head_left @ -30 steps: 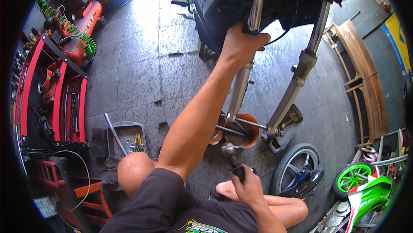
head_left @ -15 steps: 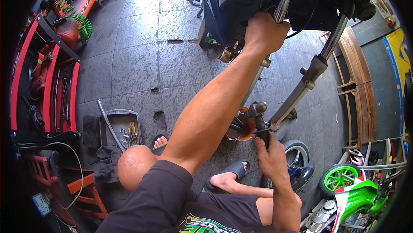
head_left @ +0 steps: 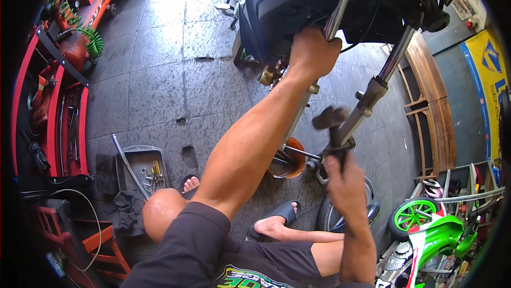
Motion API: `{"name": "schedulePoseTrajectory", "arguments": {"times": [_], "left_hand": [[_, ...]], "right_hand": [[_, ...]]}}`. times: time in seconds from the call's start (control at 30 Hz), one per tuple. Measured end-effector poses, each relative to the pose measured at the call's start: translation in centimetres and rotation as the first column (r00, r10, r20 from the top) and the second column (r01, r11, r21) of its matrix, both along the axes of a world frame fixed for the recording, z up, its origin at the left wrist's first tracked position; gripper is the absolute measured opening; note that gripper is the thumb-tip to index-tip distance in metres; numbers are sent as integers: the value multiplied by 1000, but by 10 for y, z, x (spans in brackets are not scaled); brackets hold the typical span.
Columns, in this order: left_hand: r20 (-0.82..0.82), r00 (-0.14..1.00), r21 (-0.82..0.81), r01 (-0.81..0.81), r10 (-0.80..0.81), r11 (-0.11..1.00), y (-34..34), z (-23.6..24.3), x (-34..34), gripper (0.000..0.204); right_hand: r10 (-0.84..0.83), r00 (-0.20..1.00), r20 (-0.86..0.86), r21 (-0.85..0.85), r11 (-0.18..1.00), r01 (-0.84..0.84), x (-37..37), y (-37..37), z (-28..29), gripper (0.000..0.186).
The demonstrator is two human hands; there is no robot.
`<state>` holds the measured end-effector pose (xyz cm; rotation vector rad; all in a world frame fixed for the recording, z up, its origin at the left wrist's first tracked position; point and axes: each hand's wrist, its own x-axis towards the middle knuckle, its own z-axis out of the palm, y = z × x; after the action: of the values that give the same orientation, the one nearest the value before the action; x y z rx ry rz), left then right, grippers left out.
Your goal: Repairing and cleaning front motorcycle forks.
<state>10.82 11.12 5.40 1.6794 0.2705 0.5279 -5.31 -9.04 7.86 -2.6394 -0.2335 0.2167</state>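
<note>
My left hand (head_left: 315,56) is closed around a silver fork tube (head_left: 337,14) at the front of a dark blue motorcycle (head_left: 282,0). In my right hand (head_left: 345,179) is a hammer (head_left: 331,118), its dark handle upright and its head smeared by motion. The hammer head is just left of the other fork leg (head_left: 368,96), which slants down from the motorcycle; I cannot tell whether they touch. Under the forks stands an orange-rimmed container (head_left: 291,168) with dark liquid or residue inside. A thin rod (head_left: 303,152) extends near its rim.
A loose wheel (head_left: 332,213) lies by my right foot. To the left are a grey tray of tools (head_left: 159,155), a red tool rack (head_left: 51,144), and an orange compressor (head_left: 101,6). A green-and-white motorbike (head_left: 439,240) and a wooden bench (head_left: 442,112) are on the right.
The hammer has swung upward and to the right in my right hand. My left hand keeps its grip on the fork tube. The whole view has shifted slightly.
</note>
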Motion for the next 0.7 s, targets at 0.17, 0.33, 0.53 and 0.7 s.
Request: {"name": "schedulePoseTrajectory", "arguments": {"times": [0.17, 0.33, 0.53, 0.7], "left_hand": [[60, 994, 12, -96, 95, 995, -5, -4, -2, 42], [69, 996, 62, -66, 62, 996, 1, 0, -4, 41], [34, 999, 1, -10, 10, 1000, -4, -9, 5, 42], [104, 982, 172, -175, 159, 969, -4, -9, 4, 42]], "right_hand": [[-26, 999, 29, 176, 984, 20, -9, -7, 10, 31], [55, 998, -11, -174, 983, -56, -6, 4, -46, 32], [70, 988, 135, 188, 978, -95, 2, -21, 21, 29], [-62, 975, -212, -350, 936, -17, -9, 3, -30, 39]]}}
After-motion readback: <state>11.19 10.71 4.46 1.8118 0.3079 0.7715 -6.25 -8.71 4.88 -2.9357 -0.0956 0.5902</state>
